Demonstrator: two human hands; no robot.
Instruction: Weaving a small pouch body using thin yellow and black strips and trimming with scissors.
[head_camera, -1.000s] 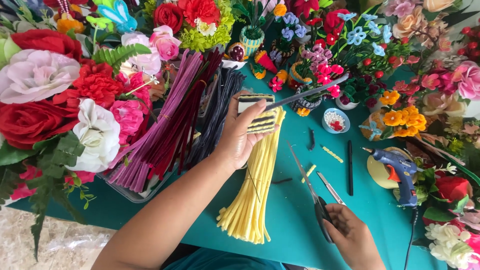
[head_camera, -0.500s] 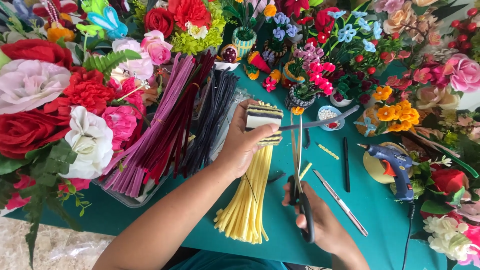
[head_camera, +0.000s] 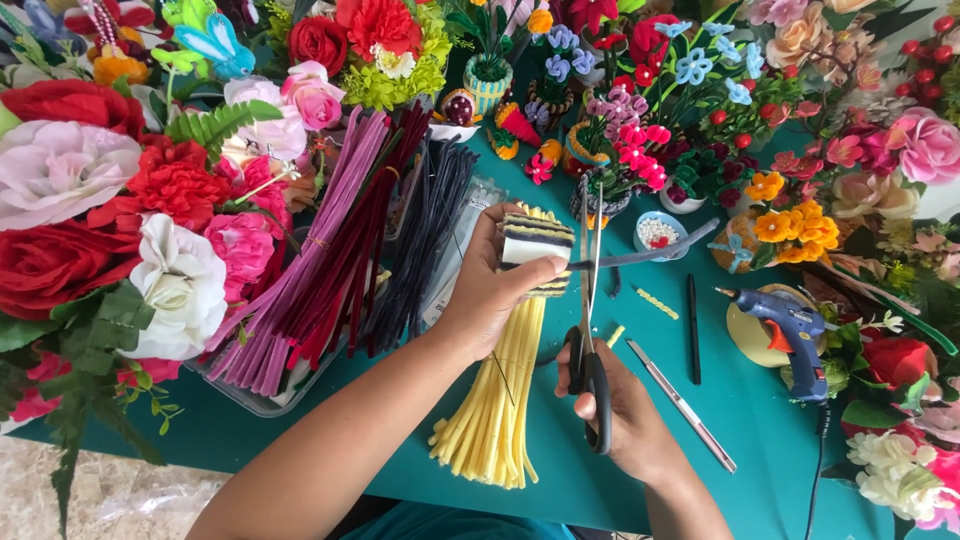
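My left hand (head_camera: 490, 295) grips a small striped roll of yellow, black and white pipe cleaners (head_camera: 535, 245), with a grey pipe cleaner tail (head_camera: 655, 250) trailing to the right. My right hand (head_camera: 625, 415) holds black-handled scissors (head_camera: 588, 330) upright, blades slightly apart around the grey tail just right of the roll. Under both hands lies a bundle of yellow pipe cleaners (head_camera: 495, 415) on the teal table (head_camera: 760, 420).
A clear tray (head_camera: 250, 400) holds purple, maroon and black pipe cleaners (head_camera: 340, 250). Artificial flowers (head_camera: 120, 200) crowd the left, back and right. A blue glue gun (head_camera: 795, 330), a black pen (head_camera: 692, 328), a metal tool (head_camera: 682, 405) and a small bead dish (head_camera: 658, 232) lie to the right.
My right hand picked the scissors up off the table, swung them upright and brought the blades to the grey tail. My left hand lifted the striped roll slightly.
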